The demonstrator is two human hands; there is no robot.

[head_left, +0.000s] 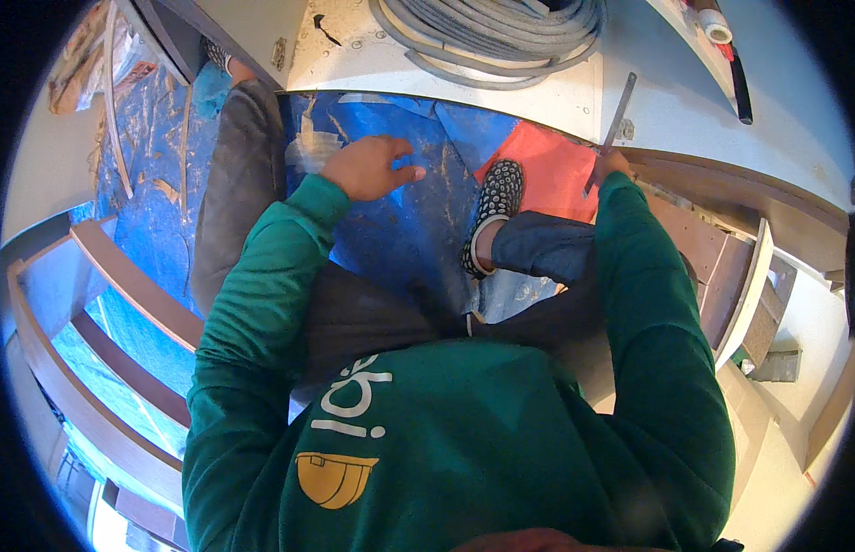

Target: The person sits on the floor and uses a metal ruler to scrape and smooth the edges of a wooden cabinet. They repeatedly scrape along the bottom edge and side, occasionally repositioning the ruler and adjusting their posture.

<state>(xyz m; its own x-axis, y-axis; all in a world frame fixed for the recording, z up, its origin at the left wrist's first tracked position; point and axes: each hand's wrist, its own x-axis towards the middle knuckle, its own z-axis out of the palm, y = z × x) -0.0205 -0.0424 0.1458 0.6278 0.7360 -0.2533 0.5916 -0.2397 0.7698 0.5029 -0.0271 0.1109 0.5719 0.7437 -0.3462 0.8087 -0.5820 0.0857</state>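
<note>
My left hand hovers over the blue floor sheet with its thumb and index finger apart and nothing between them. On the right, my right hand is closed around a thin, flat grey strip that looks like metal. The strip stands tilted, its upper end in front of a pale panel and its lower end by a red sheet. My sleeve hides part of the right hand. A patterned shoe rests between the two hands, beside the red sheet.
A coil of grey cable lies on the white board ahead. At the far right are a white roll and a black-handled tool. Wooden slats stand at my left, brown boards at my right. A thin strip leans at the far left.
</note>
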